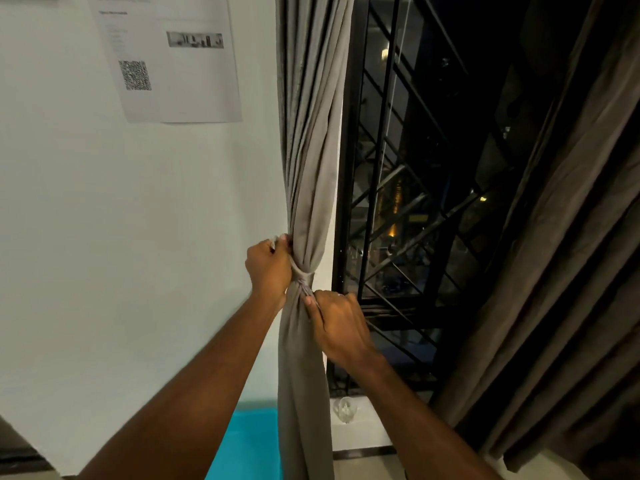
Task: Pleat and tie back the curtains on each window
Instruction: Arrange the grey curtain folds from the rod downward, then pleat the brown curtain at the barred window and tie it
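Observation:
The left grey curtain (313,140) hangs gathered into folds beside the window and is cinched at waist height by a thin grey tie-back (304,276). My left hand (268,266) grips one end of the tie-back just left of the cinch, fingers curled at the fabric. Just below the cinch, my right hand (337,323) pinches the other end of the tie against the curtain. The right curtain (561,258), darker brown, hangs loose in wide folds.
A black window frame with a diagonal metal grille (398,188) shows night lights outside. A printed sheet (166,57) is stuck on the white wall. A clear glass (345,409) stands on the sill. A turquoise surface (242,445) lies below.

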A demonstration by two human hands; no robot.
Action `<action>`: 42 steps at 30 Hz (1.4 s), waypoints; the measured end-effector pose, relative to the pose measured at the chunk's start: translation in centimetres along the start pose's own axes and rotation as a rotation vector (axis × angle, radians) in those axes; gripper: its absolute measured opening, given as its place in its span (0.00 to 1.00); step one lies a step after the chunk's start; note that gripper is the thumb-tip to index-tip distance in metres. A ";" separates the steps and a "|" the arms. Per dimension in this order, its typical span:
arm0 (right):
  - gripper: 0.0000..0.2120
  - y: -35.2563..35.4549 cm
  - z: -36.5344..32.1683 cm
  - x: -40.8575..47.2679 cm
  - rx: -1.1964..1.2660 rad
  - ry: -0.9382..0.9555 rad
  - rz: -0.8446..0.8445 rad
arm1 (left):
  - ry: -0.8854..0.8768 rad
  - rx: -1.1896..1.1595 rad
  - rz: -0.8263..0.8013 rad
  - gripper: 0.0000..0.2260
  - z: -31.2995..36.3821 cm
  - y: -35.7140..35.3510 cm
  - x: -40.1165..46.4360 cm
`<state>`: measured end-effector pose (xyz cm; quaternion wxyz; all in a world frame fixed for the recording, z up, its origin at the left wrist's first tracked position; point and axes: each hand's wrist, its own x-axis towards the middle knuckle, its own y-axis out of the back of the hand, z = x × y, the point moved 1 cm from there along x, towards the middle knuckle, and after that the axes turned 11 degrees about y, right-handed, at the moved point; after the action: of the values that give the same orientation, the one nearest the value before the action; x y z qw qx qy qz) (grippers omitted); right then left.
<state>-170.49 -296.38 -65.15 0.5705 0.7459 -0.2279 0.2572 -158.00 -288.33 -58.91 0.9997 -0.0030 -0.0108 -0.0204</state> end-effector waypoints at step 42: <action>0.11 23.3 17.3 4.5 -0.590 -0.045 -0.126 | -1.167 0.712 -0.248 0.11 14.3 -14.2 -6.7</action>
<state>-179.69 -319.03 -48.87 0.7722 0.5662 -0.2588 0.1274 -165.55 -302.18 -44.65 0.7610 0.3160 -0.5528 -0.1246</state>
